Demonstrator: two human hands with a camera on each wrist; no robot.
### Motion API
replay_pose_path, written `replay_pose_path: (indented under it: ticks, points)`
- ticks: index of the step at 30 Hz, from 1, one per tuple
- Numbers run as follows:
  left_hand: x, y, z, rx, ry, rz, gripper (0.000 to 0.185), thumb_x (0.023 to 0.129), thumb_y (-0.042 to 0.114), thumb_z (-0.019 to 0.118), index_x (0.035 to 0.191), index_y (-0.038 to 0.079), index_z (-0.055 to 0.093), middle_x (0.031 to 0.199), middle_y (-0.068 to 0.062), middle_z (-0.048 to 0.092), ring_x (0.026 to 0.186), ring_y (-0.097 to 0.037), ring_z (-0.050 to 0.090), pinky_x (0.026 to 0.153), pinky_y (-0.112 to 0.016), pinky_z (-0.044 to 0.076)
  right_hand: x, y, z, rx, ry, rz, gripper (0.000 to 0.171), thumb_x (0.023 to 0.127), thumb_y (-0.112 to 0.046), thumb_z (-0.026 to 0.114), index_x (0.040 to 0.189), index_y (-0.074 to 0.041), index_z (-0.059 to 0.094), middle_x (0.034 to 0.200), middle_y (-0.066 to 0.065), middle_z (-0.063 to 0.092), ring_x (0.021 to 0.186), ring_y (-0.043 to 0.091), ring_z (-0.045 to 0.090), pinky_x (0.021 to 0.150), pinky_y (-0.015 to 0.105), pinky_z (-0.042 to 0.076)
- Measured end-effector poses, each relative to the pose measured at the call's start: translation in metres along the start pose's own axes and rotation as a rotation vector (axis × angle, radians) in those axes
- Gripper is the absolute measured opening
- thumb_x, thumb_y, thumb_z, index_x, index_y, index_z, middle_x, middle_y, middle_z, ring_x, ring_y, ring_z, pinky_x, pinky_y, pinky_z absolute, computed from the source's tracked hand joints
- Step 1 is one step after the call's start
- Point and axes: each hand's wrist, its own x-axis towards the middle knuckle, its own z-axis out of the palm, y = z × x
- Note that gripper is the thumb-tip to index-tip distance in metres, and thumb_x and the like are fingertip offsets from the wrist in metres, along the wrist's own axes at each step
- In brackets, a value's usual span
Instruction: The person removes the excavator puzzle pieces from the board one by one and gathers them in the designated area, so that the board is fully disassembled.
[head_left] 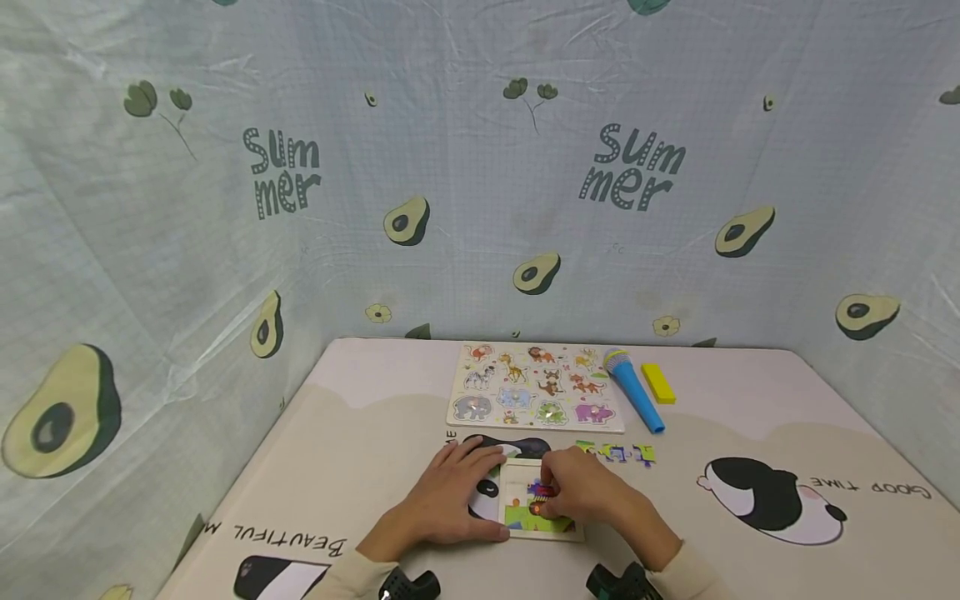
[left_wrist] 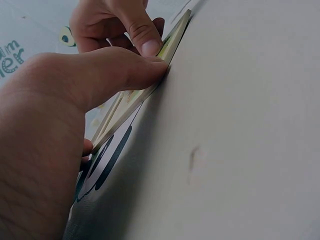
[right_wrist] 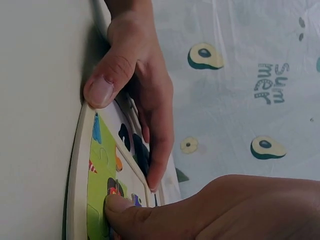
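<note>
A small framed jigsaw board (head_left: 517,479) lies flat at the near middle of the table. My left hand (head_left: 480,492) lies along its left side with the fingers stretched over the far corner. The left thumb (right_wrist: 100,90) presses against the near edge of the board (right_wrist: 77,180). My right hand (head_left: 551,493) is curled over the board's middle and pinches a red and purple puzzle piece (head_left: 542,490) down on the picture. In the left wrist view the thumb (left_wrist: 145,70) pushes on the board's thin edge (left_wrist: 125,112). The right hand (left_wrist: 120,25) works just beyond it.
A few loose green, yellow and purple pieces (head_left: 618,452) lie just right of the board. Farther back are an animal peg puzzle (head_left: 534,385), a blue toy microphone (head_left: 633,387) and a yellow block (head_left: 657,382). Avocado-print cloth walls (head_left: 225,250) close in the table mat (head_left: 750,392).
</note>
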Motion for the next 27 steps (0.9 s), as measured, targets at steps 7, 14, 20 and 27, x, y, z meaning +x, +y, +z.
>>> replay_pose_path:
  ticks: [7,14,20,27]
  points:
    - [-0.001,0.0,0.001,0.0,-0.005,0.0,0.095,0.066,0.083,0.05,0.143,0.028,0.039,0.147,0.012,0.035,0.142,-0.019,0.018,0.114,-0.049,0.013,0.002,0.005,0.002,0.033,0.002,-0.028,0.025,0.076,-0.022,0.078,0.082,-0.016,0.055,0.07,-0.004,0.052,0.064,0.012,0.048,0.053,0.025,0.041]
    - [0.0,-0.001,0.002,0.001,-0.006,0.002,0.096,0.065,0.084,0.05,0.143,0.029,0.039,0.147,0.013,0.034,0.142,-0.018,0.016,0.114,-0.049,0.012,0.001,0.01,-0.006,0.177,0.006,-0.119,0.016,0.082,-0.017,0.073,0.081,-0.016,0.057,0.07,-0.004,0.055,0.065,0.012,0.051,0.053,0.024,0.046]
    - [0.001,-0.002,0.002,0.01,0.005,0.001,0.097,0.065,0.085,0.049,0.143,0.029,0.038,0.148,0.015,0.033,0.142,-0.018,0.016,0.114,-0.048,0.013,-0.003,0.015,-0.022,0.276,0.044,-0.108,0.015,0.083,-0.014,0.071,0.087,-0.012,0.056,0.071,0.001,0.059,0.061,0.019,0.058,0.05,0.028,0.051]
    - [0.001,-0.001,0.002,0.012,0.004,-0.002,0.096,0.065,0.084,0.05,0.143,0.029,0.039,0.147,0.014,0.034,0.142,-0.017,0.016,0.115,-0.047,0.011,-0.008,0.033,-0.039,0.335,0.057,-0.059,0.015,0.085,-0.012,0.069,0.09,-0.007,0.056,0.07,0.008,0.061,0.054,0.022,0.059,0.049,0.032,0.053]
